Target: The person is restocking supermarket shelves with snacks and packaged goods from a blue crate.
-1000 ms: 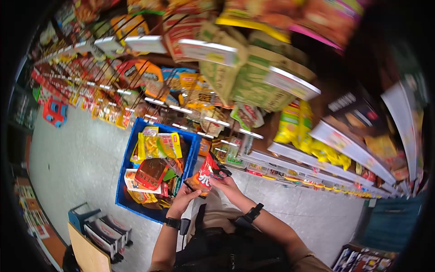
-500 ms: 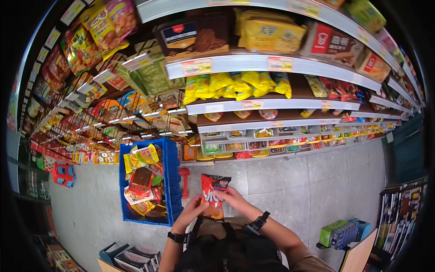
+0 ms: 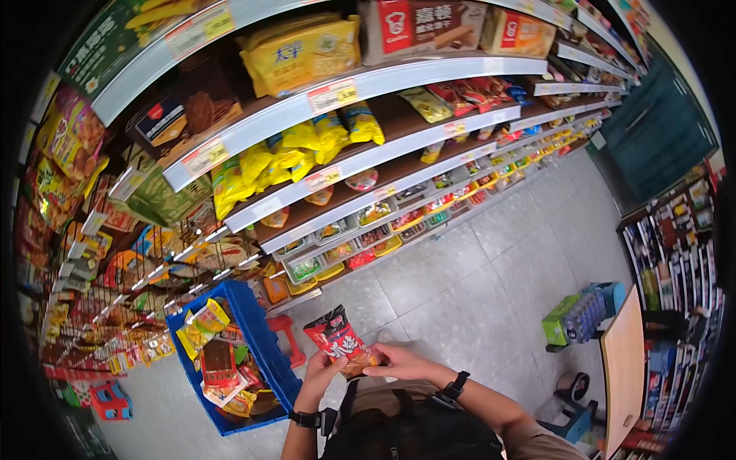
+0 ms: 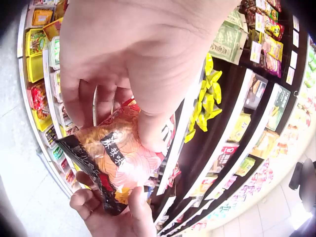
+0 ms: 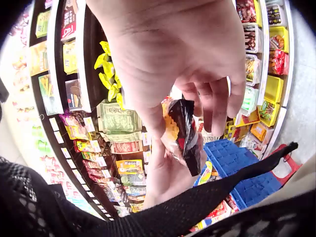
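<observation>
A red and black snack bag point(image 3: 337, 337) with white lettering is held in front of my body, tilted with its black top end to the upper left. My left hand point(image 3: 323, 374) grips its lower left side, thumb on the front. At its lower right corner, my right hand point(image 3: 402, 364) pinches the bag's edge between thumb and fingers. The left wrist view shows the orange part of the bag point(image 4: 123, 153) and its black sealed end between both hands. In the right wrist view the bag point(image 5: 185, 133) is seen edge-on.
To the left stands a blue crate point(image 3: 257, 337) with several snack packs, beside a red plastic stool point(image 3: 287, 341). Stocked shelves point(image 3: 429, 73) run across the front. At right are a wooden board point(image 3: 625, 368) and shrink-wrapped bottles point(image 3: 579, 318) on the tiled floor point(image 3: 491, 307).
The head view has swung to the right along the shelves. My right hand has shifted from the bag's upper side down to its lower corner; both hands still hold the bag.
</observation>
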